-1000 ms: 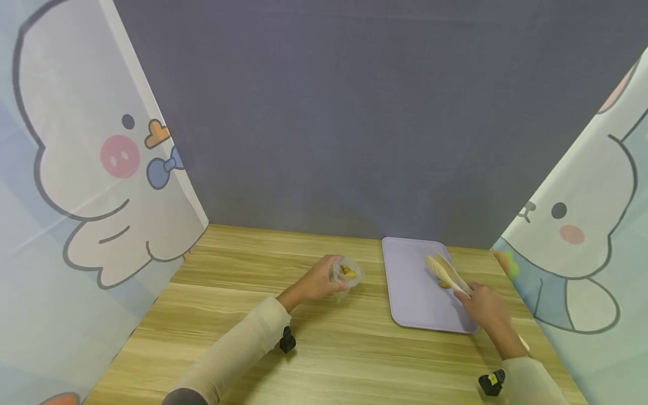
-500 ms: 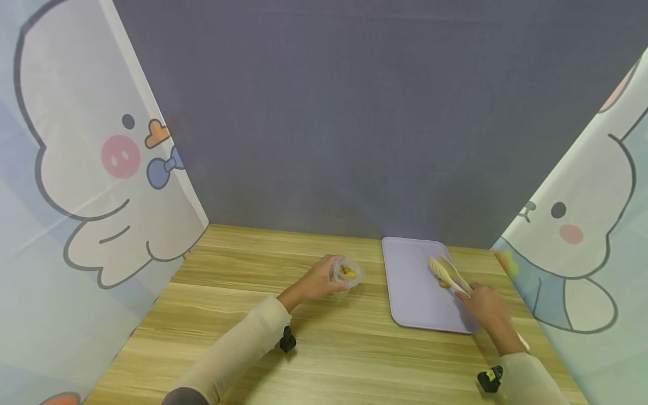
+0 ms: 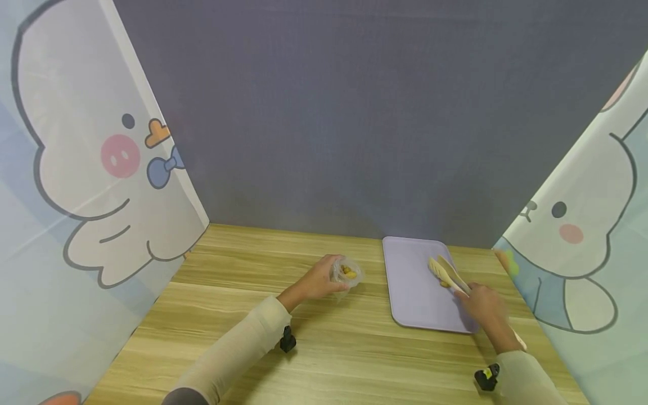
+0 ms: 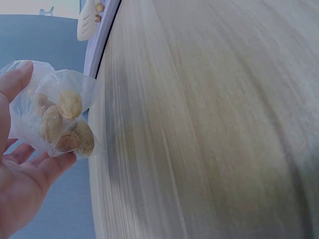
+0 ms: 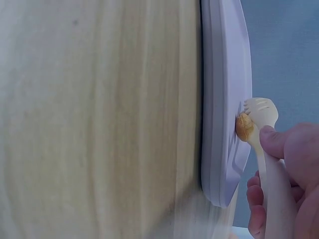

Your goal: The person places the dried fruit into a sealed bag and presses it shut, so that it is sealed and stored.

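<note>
- Head view: nearest, my right hand [image 3: 483, 306], fingers clamped round cream tongs [image 3: 441, 271].
- Slightly farther, my left hand [image 3: 320, 279], fingers curled round a clear bag [image 3: 358, 276] of brown lumps [image 3: 348, 273], over the wooden counter [image 3: 283, 242].
- Beside the tongs, more lumps on a lilac tray [image 3: 410, 292].
- Behind, a grey backdrop [image 3: 324, 124].
</note>
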Available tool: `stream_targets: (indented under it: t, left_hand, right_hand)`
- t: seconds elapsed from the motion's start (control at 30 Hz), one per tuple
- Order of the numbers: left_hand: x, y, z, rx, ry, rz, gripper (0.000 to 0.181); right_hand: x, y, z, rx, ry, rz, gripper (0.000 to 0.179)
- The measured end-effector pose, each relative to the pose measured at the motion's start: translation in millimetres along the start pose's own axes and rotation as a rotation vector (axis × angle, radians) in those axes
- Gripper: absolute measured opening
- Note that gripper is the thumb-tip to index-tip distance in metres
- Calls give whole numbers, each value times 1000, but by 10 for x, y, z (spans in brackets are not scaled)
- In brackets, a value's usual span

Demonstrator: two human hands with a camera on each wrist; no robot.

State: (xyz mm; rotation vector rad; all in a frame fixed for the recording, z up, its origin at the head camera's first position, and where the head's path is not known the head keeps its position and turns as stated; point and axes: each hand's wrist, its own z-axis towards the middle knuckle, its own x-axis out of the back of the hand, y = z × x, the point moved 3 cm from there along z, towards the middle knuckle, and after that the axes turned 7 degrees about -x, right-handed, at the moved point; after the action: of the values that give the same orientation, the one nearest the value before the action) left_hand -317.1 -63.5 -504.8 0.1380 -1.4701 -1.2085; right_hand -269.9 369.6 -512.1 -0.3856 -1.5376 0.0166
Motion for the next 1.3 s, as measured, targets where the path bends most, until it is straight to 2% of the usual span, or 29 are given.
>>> stream_targets:
  t: [0.37,0.87,1.3]
  left_hand:
    - [-16,-25,9,-8,4,13,81]
    - [-23,-20,12,-12,14,11,81]
    - [-21,-1,17,0,6,9,81]
  right_hand:
    - [-3,10,-7,-17,-6,41,57]
    - [14,-27,-26,-30,-12,28,57]
    - [20,-212,-88,48,51,61,57]
